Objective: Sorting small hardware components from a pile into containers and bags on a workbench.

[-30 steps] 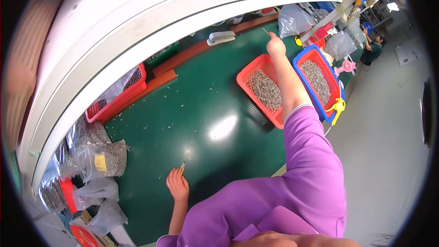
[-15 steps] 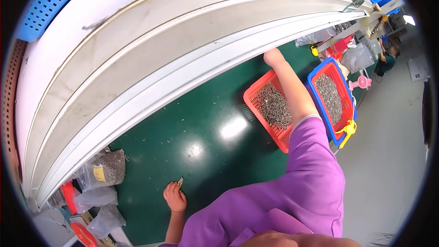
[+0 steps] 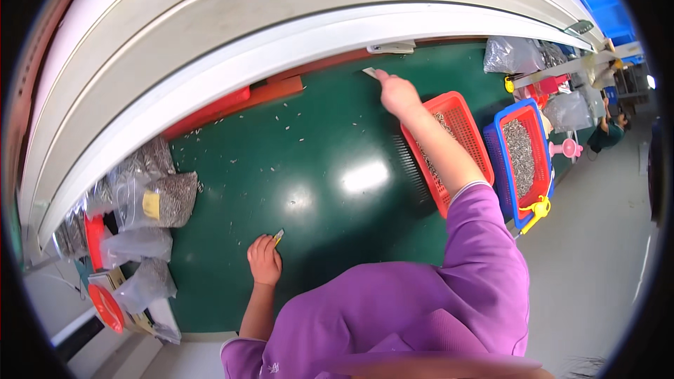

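Left hand (image 3: 265,261) pinches a small yellow tool (image 3: 279,237); right hand (image 3: 397,93) grips a pale scraper (image 3: 370,72) far across the green table (image 3: 316,168).

Single head-worn fisheye, looking steeply down on the green bench (image 3: 316,168) from close above. Purple sleeves enter from the lower edge; straight shelf edges bow near the rim. No second view.

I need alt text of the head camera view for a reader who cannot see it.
A person in purple sleeves leans over a green table, right hand stretched to its far edge holding a small pale piece, left hand near them holding a small yellow tool. A red basket and a blue basket of small grey parts stand at the right.
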`<state>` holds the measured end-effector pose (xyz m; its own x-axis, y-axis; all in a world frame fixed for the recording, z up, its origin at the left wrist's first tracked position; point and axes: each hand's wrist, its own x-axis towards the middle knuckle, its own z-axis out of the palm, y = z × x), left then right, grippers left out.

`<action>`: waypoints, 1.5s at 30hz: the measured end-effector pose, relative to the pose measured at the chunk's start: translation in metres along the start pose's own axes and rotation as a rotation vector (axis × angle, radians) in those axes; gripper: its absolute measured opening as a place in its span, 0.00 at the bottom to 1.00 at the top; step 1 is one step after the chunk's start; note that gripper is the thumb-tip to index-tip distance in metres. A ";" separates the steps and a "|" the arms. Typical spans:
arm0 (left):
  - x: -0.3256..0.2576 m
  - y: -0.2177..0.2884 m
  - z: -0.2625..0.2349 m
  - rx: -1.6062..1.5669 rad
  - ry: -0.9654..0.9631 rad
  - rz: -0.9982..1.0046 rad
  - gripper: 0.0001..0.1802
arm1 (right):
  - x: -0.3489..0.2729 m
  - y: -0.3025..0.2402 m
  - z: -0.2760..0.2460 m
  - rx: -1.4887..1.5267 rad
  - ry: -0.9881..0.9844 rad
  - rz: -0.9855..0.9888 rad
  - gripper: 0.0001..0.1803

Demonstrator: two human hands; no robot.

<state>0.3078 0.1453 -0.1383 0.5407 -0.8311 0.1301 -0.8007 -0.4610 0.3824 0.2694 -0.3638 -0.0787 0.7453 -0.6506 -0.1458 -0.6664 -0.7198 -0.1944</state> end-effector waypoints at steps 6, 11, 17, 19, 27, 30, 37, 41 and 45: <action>-0.003 0.001 -0.002 -0.013 0.029 -0.005 0.17 | -0.034 -0.037 0.010 0.138 0.192 -0.247 0.22; -0.001 -0.001 0.001 -0.020 0.071 0.012 0.18 | -0.029 0.086 -0.025 -0.067 0.281 -0.048 0.20; -0.004 -0.004 0.001 -0.024 0.078 0.032 0.17 | -0.070 0.094 -0.044 -0.050 -0.108 -0.116 0.15; -0.005 -0.003 0.001 -0.025 0.065 0.014 0.18 | -0.090 0.107 -0.032 0.050 -0.073 -0.118 0.14; -0.006 -0.004 0.000 -0.031 0.042 0.014 0.18 | -0.108 0.113 -0.040 -0.011 0.353 0.342 0.17; -0.004 -0.005 0.002 -0.031 0.054 0.022 0.17 | -0.087 0.093 -0.025 -0.174 0.057 0.328 0.15; -0.007 -0.001 0.000 -0.023 0.058 -0.001 0.18 | -0.108 -0.067 0.032 -0.102 -0.025 0.006 0.13; -0.002 0.000 -0.001 -0.052 0.071 0.007 0.19 | -0.122 -0.129 0.047 -0.065 -0.010 -0.116 0.19; -0.003 -0.002 -0.003 -0.103 0.068 -0.005 0.19 | -0.109 -0.156 0.049 -0.092 0.083 -0.282 0.19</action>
<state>0.3083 0.1497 -0.1370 0.5636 -0.8043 0.1882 -0.7690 -0.4278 0.4750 0.2932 -0.1682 -0.0796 0.8995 -0.4365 -0.0184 -0.4352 -0.8914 -0.1265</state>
